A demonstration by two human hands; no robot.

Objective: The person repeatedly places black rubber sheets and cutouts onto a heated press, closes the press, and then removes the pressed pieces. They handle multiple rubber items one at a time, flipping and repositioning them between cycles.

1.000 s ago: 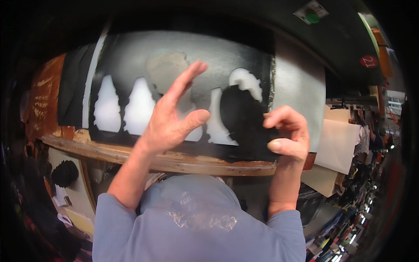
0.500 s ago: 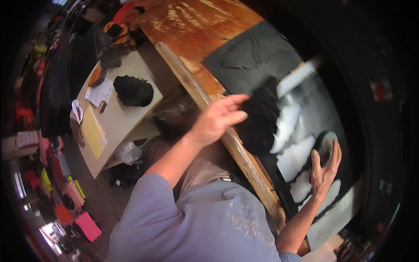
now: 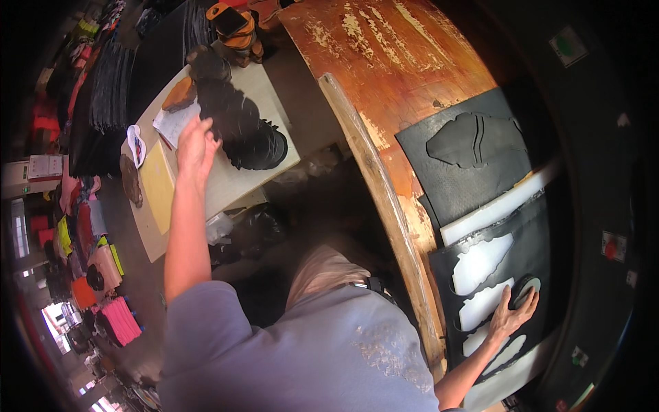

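My left hand [image 3: 197,152] reaches over the low side table with its fingers closed on the edge of a black cut-out piece [image 3: 228,110], which is smeared by motion. The piece overlaps a pile of black wavy-edged pieces [image 3: 264,147], and I cannot tell whether it touches them. On the workbench, my right hand [image 3: 511,317] grips a round, thick black disc [image 3: 527,291] with a grey top. That disc is over a black sheet [image 3: 528,237] with several shaped holes, through which a white surface [image 3: 480,264] shows.
A second black sheet [image 3: 419,141] bearing a cut outline lies farther up the worn orange-brown bench [image 3: 384,62]. Wooden edging [image 3: 367,154] runs along the bench's near side. The side table [image 3: 226,191] also bears papers, a yellow sheet [image 3: 156,185] and an orange-brown piece [image 3: 180,95].
My left hand has carried the black piece leftward from the bench to the side table. My right hand still grips the disc. The view has turned, so the bench sits differently in the picture.
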